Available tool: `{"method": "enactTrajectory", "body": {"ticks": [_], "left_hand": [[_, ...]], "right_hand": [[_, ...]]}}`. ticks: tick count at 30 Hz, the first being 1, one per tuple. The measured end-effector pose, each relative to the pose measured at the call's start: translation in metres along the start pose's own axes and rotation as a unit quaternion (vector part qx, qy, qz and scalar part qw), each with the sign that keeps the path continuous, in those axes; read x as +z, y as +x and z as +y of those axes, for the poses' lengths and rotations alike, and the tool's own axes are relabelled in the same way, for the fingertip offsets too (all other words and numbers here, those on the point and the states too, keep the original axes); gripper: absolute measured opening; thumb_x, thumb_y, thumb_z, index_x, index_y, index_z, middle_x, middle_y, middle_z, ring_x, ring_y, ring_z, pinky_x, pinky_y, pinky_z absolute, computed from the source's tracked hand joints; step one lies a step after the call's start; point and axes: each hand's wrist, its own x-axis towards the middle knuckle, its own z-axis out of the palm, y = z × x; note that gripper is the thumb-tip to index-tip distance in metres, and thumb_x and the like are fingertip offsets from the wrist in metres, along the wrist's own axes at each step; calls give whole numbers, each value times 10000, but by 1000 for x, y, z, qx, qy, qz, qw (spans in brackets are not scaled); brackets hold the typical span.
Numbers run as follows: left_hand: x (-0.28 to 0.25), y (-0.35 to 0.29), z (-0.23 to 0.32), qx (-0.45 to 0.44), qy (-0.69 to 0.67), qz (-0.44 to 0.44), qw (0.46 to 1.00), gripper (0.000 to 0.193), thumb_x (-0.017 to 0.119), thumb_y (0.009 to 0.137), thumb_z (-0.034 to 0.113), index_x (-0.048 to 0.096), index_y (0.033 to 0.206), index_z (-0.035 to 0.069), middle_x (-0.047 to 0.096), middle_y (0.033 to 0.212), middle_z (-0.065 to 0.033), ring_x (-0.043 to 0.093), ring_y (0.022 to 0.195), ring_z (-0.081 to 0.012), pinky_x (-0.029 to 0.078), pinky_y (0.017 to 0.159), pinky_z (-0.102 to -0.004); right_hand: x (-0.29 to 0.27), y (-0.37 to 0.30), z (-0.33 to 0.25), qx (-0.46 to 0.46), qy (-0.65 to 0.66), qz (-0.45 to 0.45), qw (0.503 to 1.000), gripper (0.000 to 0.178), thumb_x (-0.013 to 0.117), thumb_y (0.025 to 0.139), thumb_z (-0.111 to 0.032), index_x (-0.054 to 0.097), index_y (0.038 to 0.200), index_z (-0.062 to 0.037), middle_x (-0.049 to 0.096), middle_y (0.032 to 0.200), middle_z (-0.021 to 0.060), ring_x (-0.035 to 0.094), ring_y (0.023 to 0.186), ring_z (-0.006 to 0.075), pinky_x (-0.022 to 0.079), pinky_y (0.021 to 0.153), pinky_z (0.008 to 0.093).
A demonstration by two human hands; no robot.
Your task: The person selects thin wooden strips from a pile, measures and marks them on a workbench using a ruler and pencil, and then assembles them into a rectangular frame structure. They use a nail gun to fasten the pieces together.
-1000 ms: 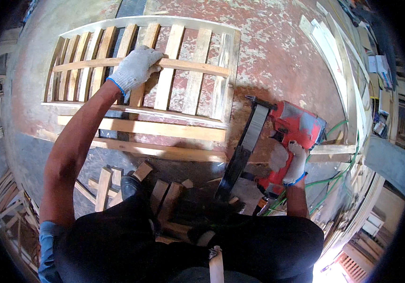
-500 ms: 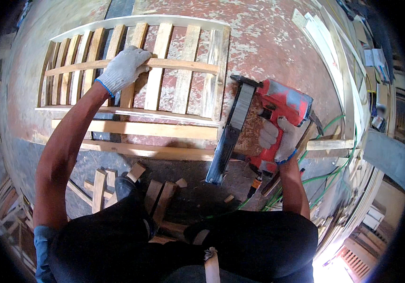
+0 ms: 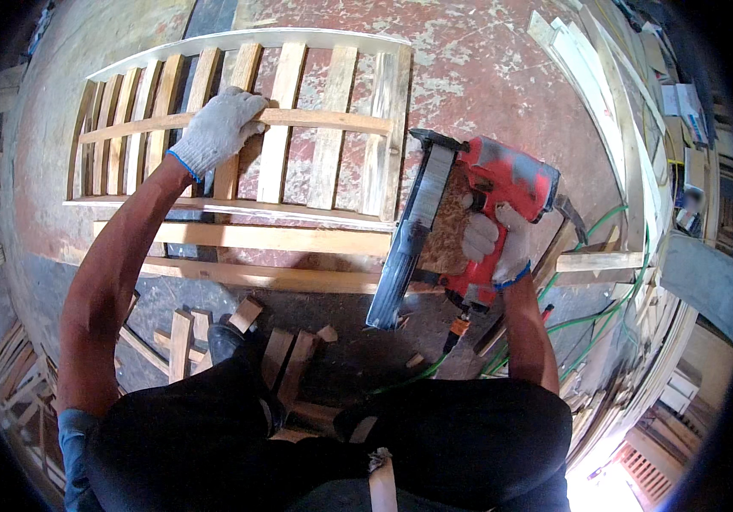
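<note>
A slatted wooden frame (image 3: 279,154) lies flat on the floor ahead, with a long wooden strip (image 3: 325,119) running lengthwise across its slats. My left hand (image 3: 219,130), in a white knit glove, is closed on that strip near its middle, fingertips curled over its edge. Gloved too, my right hand (image 3: 513,243) grips the handle of a red nail gun (image 3: 511,177). The gun hangs to the right of the frame, its long magazine (image 3: 416,224) slanting toward me and its nose level with the frame's right end. An orange hose fitting joins its base.
Two loose wooden battens (image 3: 277,239) lie along the frame's near side. Short wood offcuts (image 3: 180,341) are scattered by my feet. A hammer (image 3: 573,218) and a green air hose (image 3: 584,320) lie at right, beside stacked long boards (image 3: 588,94).
The nail gun has shifted slightly left and toward the frame, its body tilting a little. My left hand stays on the strip, a touch nearer to me.
</note>
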Motion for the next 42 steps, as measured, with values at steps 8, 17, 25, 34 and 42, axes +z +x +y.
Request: {"method": "enactTrajectory", "body": {"ticks": [8,17,25,34,42], "left_hand": [[8,-2,-7,23,-11,37,999,322,715,999,269,687,1235,52,716,1101,-132,636,1106,-340,533,984,-479],[7,-1,-6,15,-15,24,999,312,714,998,256,682,1235,56,716,1114,-136,636,1121,-341,529,999,-475],[5,-1,-3,5,-14,16,1000,297,751,947,186,660,1197,53,703,1123,-144,619,1149,-363,522,1007,-483],[3,1,-2,16,-4,12,1000,329,713,997,253,675,1263,64,727,1121,-141,651,1111,-353,536,998,-466],[3,-1,3,17,7,20,1000,254,713,932,215,696,1110,35,724,1059,-196,676,1070,-397,531,931,-516]], "right_hand": [[0,1,4,12,31,-10,999,624,609,1004,-403,503,1437,33,398,621,-52,412,492,133,376,500,350],[5,5,6,-14,27,-2,1000,673,631,1020,-421,485,1469,58,396,631,-64,391,482,103,338,454,312],[2,0,5,-11,23,6,1000,617,613,1008,-400,519,1430,40,411,635,-55,419,496,122,375,474,342],[-1,-3,7,-6,47,13,999,550,577,1031,-402,536,1384,17,413,655,-50,401,505,131,379,497,344],[34,-17,-2,-83,-89,219,968,362,717,975,-126,611,1312,-46,690,995,53,690,872,208,601,771,395]]}}
